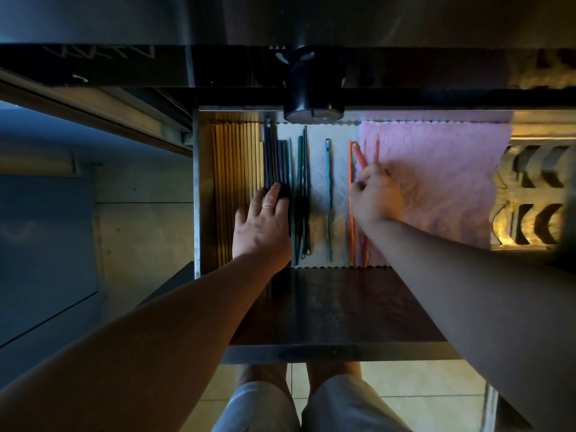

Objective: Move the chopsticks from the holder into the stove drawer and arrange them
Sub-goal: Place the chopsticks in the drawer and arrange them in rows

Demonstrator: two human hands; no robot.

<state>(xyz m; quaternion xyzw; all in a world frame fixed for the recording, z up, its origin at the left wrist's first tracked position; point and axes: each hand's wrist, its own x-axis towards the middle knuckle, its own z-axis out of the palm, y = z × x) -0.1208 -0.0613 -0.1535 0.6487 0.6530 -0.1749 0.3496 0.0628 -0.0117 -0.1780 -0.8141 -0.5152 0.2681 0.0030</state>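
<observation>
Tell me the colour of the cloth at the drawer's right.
The cloth is pink; the head view shows it best.

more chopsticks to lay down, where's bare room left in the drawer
White liner shows either side of the blue chopstick, bordered by the green chopsticks and orange chopsticks. The pink cloth beyond the right hand is free. Crowded at left: wooden chopsticks, dark chopsticks under the left hand.

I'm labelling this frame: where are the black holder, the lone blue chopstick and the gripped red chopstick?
black holder (pixel 311 85): head view, side wall.
blue chopstick (pixel 329 207): head view, mid-shaft.
red chopstick (pixel 359 155): head view, shaft above fingers.
</observation>
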